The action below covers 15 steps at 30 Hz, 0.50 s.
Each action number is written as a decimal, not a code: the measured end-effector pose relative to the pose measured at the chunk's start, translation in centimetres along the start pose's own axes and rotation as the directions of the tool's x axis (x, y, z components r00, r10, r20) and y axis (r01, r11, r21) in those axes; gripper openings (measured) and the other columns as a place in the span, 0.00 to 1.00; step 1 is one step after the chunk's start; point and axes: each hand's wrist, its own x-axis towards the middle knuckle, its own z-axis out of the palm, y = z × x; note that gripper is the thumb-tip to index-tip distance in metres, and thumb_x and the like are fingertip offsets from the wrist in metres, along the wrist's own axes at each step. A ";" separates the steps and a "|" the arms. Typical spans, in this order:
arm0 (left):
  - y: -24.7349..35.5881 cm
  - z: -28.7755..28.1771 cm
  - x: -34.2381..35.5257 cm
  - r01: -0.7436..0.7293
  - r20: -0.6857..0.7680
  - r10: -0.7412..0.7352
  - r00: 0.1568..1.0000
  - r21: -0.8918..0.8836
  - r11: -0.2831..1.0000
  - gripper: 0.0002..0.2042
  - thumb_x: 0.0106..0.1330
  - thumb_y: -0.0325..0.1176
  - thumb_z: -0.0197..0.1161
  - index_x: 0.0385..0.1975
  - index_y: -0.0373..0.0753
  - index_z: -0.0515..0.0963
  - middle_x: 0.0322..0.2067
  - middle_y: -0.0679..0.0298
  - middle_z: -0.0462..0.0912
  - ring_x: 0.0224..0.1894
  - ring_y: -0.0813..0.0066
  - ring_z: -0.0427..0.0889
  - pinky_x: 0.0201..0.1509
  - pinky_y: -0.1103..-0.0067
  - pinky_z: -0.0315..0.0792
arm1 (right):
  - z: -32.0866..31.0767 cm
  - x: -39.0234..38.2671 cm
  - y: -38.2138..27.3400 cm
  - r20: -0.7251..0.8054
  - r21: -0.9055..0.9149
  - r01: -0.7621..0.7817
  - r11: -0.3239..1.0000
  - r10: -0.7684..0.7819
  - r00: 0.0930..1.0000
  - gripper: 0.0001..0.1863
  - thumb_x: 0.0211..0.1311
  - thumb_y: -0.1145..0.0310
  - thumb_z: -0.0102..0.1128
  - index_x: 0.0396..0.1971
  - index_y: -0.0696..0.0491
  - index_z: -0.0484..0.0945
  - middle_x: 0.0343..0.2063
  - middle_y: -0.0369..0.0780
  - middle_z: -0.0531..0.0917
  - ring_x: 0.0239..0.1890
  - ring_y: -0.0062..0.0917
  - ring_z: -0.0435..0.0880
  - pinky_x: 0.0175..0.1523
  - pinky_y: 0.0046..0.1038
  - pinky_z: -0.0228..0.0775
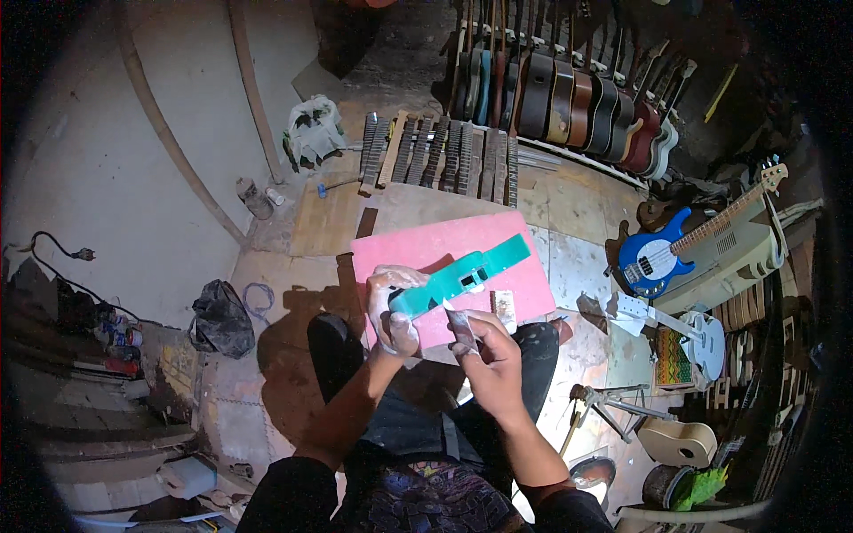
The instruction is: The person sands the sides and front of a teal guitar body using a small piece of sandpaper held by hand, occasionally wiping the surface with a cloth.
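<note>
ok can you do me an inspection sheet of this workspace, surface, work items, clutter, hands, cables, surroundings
Surface: pink board in front of the person; what supports it is hard to tell.
Work items: long green piece with a rectangular cut-out; small greyish piece; pale block on the board.
Clutter: black bag on the floor to the left; white bag farther off.
Hands: left hand grips the green piece, right hand pinches the greyish piece; both show whitish smears.
Cables: black cable with a plug against the left wall.
Surroundings: row of guitars beyond the board; blue bass guitar to the right.
</note>
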 end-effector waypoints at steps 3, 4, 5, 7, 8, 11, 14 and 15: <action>0.6 0.8 -0.6 -0.019 -0.050 0.023 0.998 0.066 0.998 0.30 0.74 0.65 0.52 0.46 0.37 0.63 0.41 0.54 0.70 0.44 0.59 0.79 0.50 0.62 0.78 | 1.0 0.7 -2.5 0.047 -0.156 0.135 0.979 -0.129 0.991 0.20 0.62 0.83 0.58 0.55 0.64 0.81 0.52 0.49 0.84 0.56 0.33 0.83 0.61 0.30 0.73; 0.6 0.8 -0.9 -0.029 -0.054 0.032 0.998 0.057 0.998 0.30 0.74 0.65 0.51 0.45 0.38 0.63 0.41 0.54 0.69 0.43 0.59 0.79 0.49 0.62 0.78 | 1.3 0.6 -2.9 0.057 -0.172 0.161 0.972 -0.153 0.987 0.21 0.61 0.83 0.58 0.55 0.63 0.81 0.53 0.49 0.84 0.55 0.34 0.83 0.62 0.31 0.72; 0.7 1.0 -1.3 -0.037 -0.059 0.040 0.997 0.047 0.998 0.30 0.74 0.66 0.50 0.45 0.38 0.63 0.40 0.55 0.69 0.43 0.59 0.79 0.49 0.62 0.78 | 1.6 0.5 -3.2 0.067 -0.187 0.187 0.964 -0.177 0.982 0.22 0.60 0.83 0.58 0.56 0.62 0.81 0.54 0.49 0.84 0.55 0.35 0.84 0.62 0.32 0.72; 0.6 1.6 -1.9 -0.055 -0.077 0.056 0.995 0.007 0.998 0.29 0.74 0.67 0.49 0.44 0.40 0.64 0.39 0.56 0.69 0.42 0.59 0.79 0.47 0.62 0.78 | 1.4 0.4 -3.6 0.149 -0.282 0.299 0.912 -0.267 0.952 0.25 0.57 0.83 0.62 0.58 0.58 0.83 0.58 0.49 0.83 0.55 0.42 0.82 0.62 0.37 0.72; 0.6 1.5 -2.3 -0.051 -0.078 0.052 0.996 0.016 0.999 0.29 0.74 0.67 0.49 0.44 0.41 0.64 0.39 0.56 0.69 0.42 0.59 0.79 0.46 0.62 0.78 | 1.4 0.5 -3.9 0.163 -0.320 0.309 0.896 -0.270 0.949 0.26 0.56 0.83 0.63 0.58 0.57 0.83 0.58 0.49 0.83 0.54 0.42 0.81 0.62 0.37 0.72; -0.4 0.8 -3.4 -0.113 -0.038 0.114 0.993 0.033 0.993 0.25 0.77 0.59 0.48 0.44 0.39 0.63 0.41 0.52 0.71 0.42 0.59 0.78 0.47 0.64 0.76 | 1.6 0.5 -4.7 0.199 -0.414 0.333 0.847 -0.273 0.941 0.28 0.52 0.82 0.64 0.58 0.57 0.83 0.58 0.49 0.83 0.54 0.43 0.80 0.62 0.38 0.71; -0.1 1.3 -2.8 -0.101 -0.082 0.100 0.992 -0.012 0.995 0.24 0.76 0.59 0.49 0.43 0.39 0.63 0.39 0.53 0.71 0.41 0.58 0.78 0.46 0.64 0.76 | 1.6 0.3 -5.3 0.220 -0.477 0.349 0.807 -0.275 0.936 0.29 0.51 0.82 0.63 0.58 0.57 0.83 0.58 0.49 0.83 0.54 0.43 0.79 0.62 0.39 0.70; 0.0 1.5 -2.6 -0.092 -0.083 0.089 0.993 -0.034 0.995 0.25 0.76 0.59 0.50 0.42 0.39 0.64 0.38 0.53 0.71 0.41 0.59 0.78 0.46 0.63 0.76 | 1.2 -0.3 -5.4 0.230 -0.489 0.353 0.798 -0.273 0.934 0.29 0.51 0.82 0.64 0.58 0.57 0.83 0.58 0.48 0.83 0.54 0.43 0.79 0.62 0.39 0.70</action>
